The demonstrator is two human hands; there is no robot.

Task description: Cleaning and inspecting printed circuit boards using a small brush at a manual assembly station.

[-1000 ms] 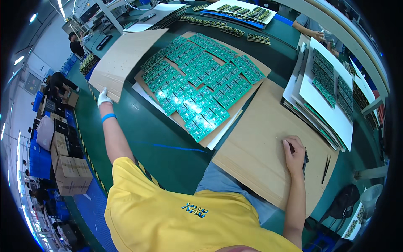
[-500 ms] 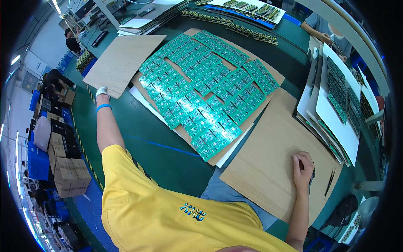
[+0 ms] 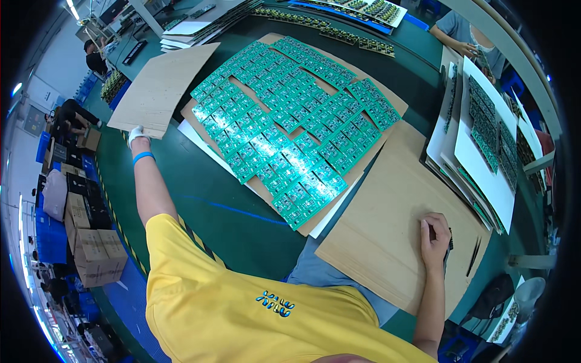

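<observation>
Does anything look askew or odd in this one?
Slightly: the green circuit boards leave uneven gaps showing cardboard beneath, and their rightmost board sits angled against its neighbours. Nothing visibly spilled or damaged.

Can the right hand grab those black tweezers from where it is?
Probably yes. The black tweezers lie uncovered on the brown cardboard sheet, just right of the right hand. A small dark object shows beside the hand; I can't tell whether its grip holds that.

I view a green workbench [image 3: 417, 81]. It carries a white sheet [image 3: 203, 146] beneath board-covered cardboard [image 3: 270, 39], a brown cardboard sheet [image 3: 369, 224] and stacked white panels [image 3: 478, 187]. I note component assemblies [image 3: 339, 35] along the far side.
</observation>
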